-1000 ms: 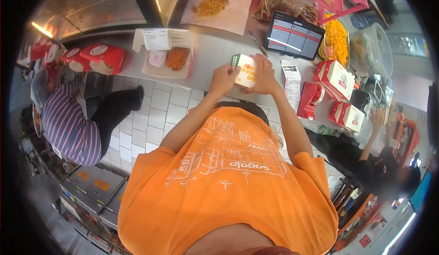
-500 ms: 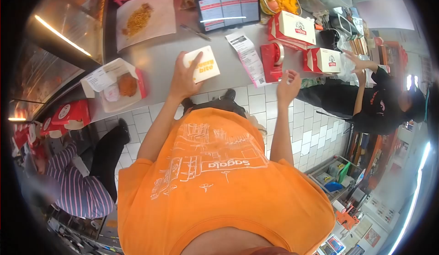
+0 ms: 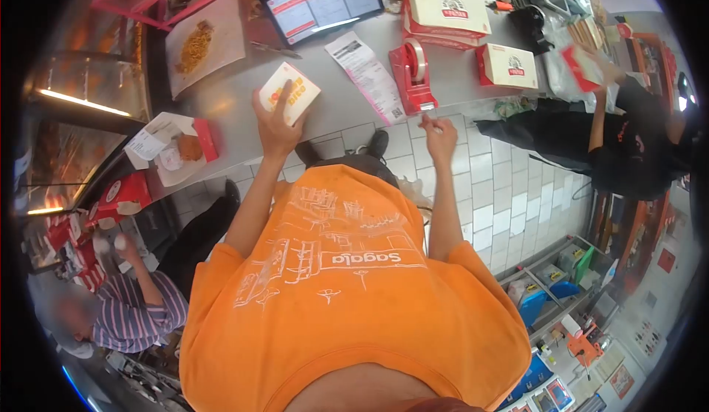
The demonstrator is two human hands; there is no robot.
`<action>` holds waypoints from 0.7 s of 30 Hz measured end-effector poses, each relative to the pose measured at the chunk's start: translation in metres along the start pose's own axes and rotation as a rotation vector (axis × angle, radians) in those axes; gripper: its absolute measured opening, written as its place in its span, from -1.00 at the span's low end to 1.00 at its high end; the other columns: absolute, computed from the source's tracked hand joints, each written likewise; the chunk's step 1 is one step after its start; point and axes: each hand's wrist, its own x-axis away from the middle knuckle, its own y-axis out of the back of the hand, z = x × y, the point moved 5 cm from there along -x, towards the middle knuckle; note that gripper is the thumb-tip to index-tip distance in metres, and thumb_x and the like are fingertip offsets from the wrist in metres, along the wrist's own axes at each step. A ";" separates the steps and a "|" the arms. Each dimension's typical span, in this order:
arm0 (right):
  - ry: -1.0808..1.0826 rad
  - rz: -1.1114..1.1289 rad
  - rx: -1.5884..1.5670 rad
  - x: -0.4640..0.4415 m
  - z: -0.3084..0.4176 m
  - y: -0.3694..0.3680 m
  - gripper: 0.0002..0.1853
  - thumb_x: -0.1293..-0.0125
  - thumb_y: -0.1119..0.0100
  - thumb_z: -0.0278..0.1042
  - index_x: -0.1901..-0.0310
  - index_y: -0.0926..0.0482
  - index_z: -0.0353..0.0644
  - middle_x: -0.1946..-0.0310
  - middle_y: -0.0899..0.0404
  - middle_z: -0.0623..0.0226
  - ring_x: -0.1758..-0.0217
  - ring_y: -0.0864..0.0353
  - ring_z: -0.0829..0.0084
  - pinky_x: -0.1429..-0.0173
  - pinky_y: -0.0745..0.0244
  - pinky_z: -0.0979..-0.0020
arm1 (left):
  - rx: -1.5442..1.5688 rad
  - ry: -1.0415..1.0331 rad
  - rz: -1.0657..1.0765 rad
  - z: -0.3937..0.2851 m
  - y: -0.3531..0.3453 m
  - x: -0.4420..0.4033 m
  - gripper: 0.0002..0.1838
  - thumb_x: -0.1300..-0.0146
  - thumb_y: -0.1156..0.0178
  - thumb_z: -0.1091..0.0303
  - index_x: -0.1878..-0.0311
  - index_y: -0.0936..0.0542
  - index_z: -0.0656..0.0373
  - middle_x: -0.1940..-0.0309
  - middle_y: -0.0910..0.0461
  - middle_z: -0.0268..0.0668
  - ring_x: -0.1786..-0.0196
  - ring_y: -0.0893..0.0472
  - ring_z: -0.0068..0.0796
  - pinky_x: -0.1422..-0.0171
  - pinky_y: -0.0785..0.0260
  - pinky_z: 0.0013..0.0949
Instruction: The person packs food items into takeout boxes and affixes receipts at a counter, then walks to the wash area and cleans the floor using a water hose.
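Observation:
My left hand (image 3: 278,125) is closed around a small white carton (image 3: 301,87) with yellow lettering, held at the counter's near edge. Just below the cutting end of a red tape dispenser (image 3: 402,72), my right hand (image 3: 441,138) has its fingers pinched together. Whatever may be between those fingertips is too small to make out. Between the carton and the dispenser lies a long printed receipt (image 3: 362,72) with a pink edge.
Red-and-white boxes (image 3: 447,9) stand behind the dispenser, with another box (image 3: 509,66) farther right. A tablet (image 3: 321,5) leans at the back. An open food box (image 3: 177,179) sits on the left. One co-worker (image 3: 628,131) stands right, another (image 3: 133,301) left.
My view has turned, shifting the counter items. My right hand's fingers have closed near the dispenser's end. The right co-worker now holds a red-and-white box; the left co-worker has raised an arm.

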 end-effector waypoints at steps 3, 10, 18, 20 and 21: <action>-0.110 0.373 0.217 0.012 0.003 -0.006 -0.66 -0.30 -0.29 -0.04 0.36 -0.76 -0.18 0.45 -0.65 0.23 0.40 -0.60 0.39 0.29 -0.44 0.41 | -0.175 -0.123 -0.103 0.005 0.002 0.005 -0.27 -0.04 -0.48 0.00 -0.34 -0.50 -0.22 -0.24 -0.20 0.15 -0.18 -0.45 0.17 -0.21 -0.43 -0.06; -0.080 0.890 -0.125 0.015 0.132 -0.193 -0.53 -0.21 -0.35 0.11 0.50 -0.73 -0.23 0.65 -0.58 0.39 0.58 -0.47 0.59 0.41 -0.39 0.43 | -0.058 -0.002 -0.030 0.015 0.004 0.009 -0.23 -0.01 -0.47 0.04 -0.36 -0.47 -0.24 -0.24 -0.19 0.22 -0.22 -0.38 0.24 -0.27 -0.36 -0.04; 0.281 0.557 -0.441 0.029 0.124 -0.225 -0.41 -0.31 -0.16 0.25 0.35 -0.67 -0.28 0.57 -0.63 0.18 0.45 -0.68 0.26 0.39 -0.43 0.34 | 0.797 0.220 0.334 0.034 0.021 0.009 -0.18 -0.13 -0.33 -0.26 -0.38 -0.43 -0.01 -0.13 -0.40 -0.05 -0.19 -0.40 -0.11 -0.25 -0.35 -0.11; 0.458 0.425 -0.470 0.033 0.129 -0.205 -0.45 -0.40 -0.02 0.20 0.23 -0.66 -0.24 0.47 -0.66 0.14 0.36 -0.70 0.12 0.33 -0.47 0.27 | 0.859 0.211 0.357 0.008 0.027 0.015 -0.21 -0.22 -0.22 -0.29 -0.37 -0.42 0.06 -0.07 -0.47 -0.16 -0.17 -0.42 -0.29 -0.25 -0.35 -0.18; 0.559 0.476 -0.239 0.035 0.124 -0.202 -0.51 -0.41 -0.02 0.12 0.26 -0.67 -0.22 0.46 -0.67 0.13 0.36 -0.70 0.11 0.30 -0.49 0.25 | 1.303 0.373 0.410 0.003 0.022 0.018 -0.23 -0.26 -0.22 -0.24 -0.36 -0.41 0.11 -0.07 -0.47 -0.16 -0.18 -0.41 -0.30 -0.27 -0.32 -0.20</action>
